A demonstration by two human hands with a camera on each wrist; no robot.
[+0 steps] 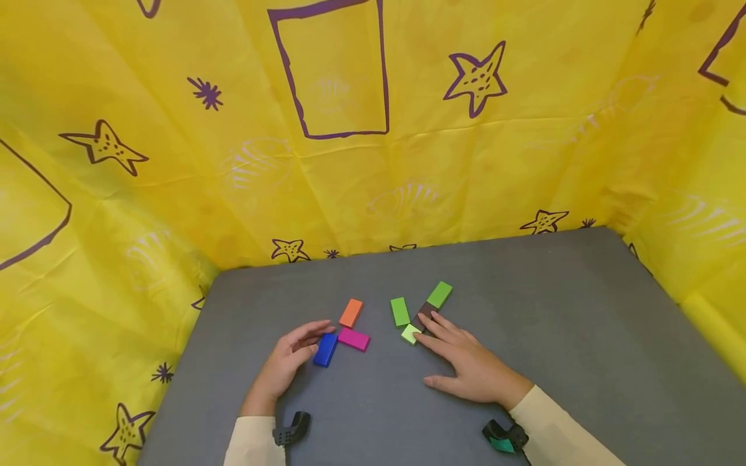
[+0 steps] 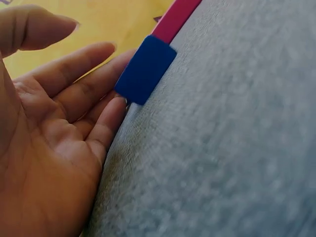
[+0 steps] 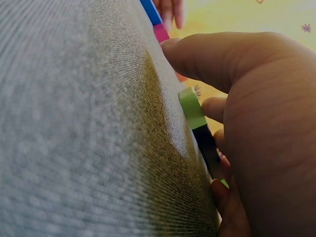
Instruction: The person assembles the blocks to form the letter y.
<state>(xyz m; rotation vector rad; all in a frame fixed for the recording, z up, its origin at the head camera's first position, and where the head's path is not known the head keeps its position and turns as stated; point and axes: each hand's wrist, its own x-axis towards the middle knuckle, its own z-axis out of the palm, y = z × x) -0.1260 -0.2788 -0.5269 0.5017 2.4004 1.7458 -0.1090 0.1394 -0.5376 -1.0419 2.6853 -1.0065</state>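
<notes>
My left hand point(image 1: 285, 362) lies beside a blue block point(image 1: 326, 350), its loosely bent fingers along the block's far left side. In the left wrist view the fingertips are right at the edge of that block, and the thumb stands apart from it. A magenta block point(image 1: 354, 339) meets the blue one at a corner, with an orange block point(image 1: 351, 313) behind. My right hand point(image 1: 469, 362) stretches its fingers over a dark brown block point(image 1: 424, 312) and a small light green block point(image 1: 410, 334), the thumb held away. Two green blocks, one upright-looking point(image 1: 399, 312) and one slanted point(image 1: 440, 294), extend behind.
All the blocks lie on a grey tabletop point(image 1: 524, 291). Yellow cloth point(image 1: 350, 194) with purple drawings hangs behind the table and along both sides. Each wrist wears a dark strap, the left strap point(image 1: 293, 428) and the right strap point(image 1: 504, 436).
</notes>
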